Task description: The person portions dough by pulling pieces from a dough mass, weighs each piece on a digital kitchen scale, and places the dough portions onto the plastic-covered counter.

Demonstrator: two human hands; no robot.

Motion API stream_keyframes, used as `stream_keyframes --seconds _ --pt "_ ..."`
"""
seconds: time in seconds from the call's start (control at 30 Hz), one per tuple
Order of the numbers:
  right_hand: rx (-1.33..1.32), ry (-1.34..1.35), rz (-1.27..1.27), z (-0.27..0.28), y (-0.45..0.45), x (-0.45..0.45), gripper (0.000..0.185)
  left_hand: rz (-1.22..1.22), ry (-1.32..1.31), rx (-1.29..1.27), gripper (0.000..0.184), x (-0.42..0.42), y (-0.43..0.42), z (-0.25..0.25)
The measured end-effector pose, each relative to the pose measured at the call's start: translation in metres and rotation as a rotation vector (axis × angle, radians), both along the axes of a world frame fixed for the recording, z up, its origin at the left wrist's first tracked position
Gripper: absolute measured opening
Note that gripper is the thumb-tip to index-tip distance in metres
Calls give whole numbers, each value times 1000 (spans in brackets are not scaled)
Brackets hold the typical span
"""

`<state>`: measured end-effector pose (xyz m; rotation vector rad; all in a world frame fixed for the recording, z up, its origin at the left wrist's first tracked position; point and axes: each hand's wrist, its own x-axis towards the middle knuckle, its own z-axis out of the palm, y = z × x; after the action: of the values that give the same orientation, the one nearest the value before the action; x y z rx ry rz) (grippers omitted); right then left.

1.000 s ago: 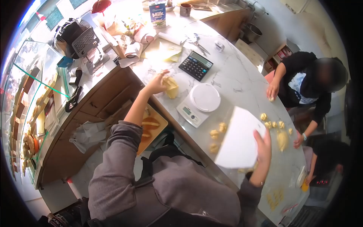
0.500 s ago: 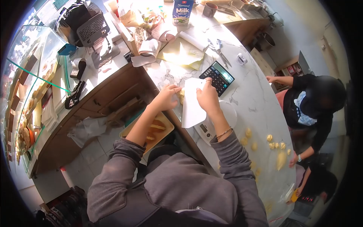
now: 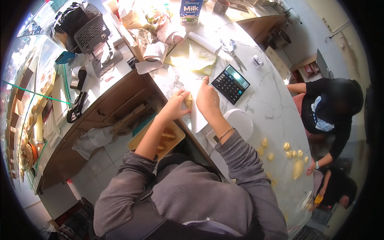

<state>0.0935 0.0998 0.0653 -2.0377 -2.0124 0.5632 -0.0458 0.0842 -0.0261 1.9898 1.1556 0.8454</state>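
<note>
My left hand (image 3: 176, 105) is closed around a small yellowish-brown piece (image 3: 188, 101), perhaps pastry, whose kind I cannot make out. Beside it, my right hand (image 3: 208, 99) grips a sheet of white paper (image 3: 197, 118). The paper hangs between the two hands at the counter's edge, and part of it is hidden behind my right hand. Just right of that hand lies a black calculator (image 3: 230, 85). Under my right wrist stands a white kitchen scale (image 3: 239, 122), partly covered by my forearm.
Scissors (image 3: 234, 54), a paper roll (image 3: 203, 41) and a milk carton (image 3: 190, 12) lie or stand farther back. Several yellow dough pieces (image 3: 297, 169) are on the marble counter (image 3: 272, 116). A tray (image 3: 175, 145) sits below its left edge. Two co-workers (image 3: 334, 108) are at right.
My right hand has moved slightly left and down, nearer my left hand. The paper has turned and shows a narrower face, and more of the calculator and scale is uncovered.
</note>
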Motion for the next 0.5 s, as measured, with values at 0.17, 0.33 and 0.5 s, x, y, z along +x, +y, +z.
stream_keyframes --seconds 0.17,0.33,0.5 --pt "91 9 -28 -20 17 3 54 252 32 -70 46 6 -8 -8" --pt "206 266 -141 -36 9 34 53 314 -109 -86 32 0 -23 7" --pt "421 600 -216 28 -49 126 43 208 -190 -95 29 31 -41 73"
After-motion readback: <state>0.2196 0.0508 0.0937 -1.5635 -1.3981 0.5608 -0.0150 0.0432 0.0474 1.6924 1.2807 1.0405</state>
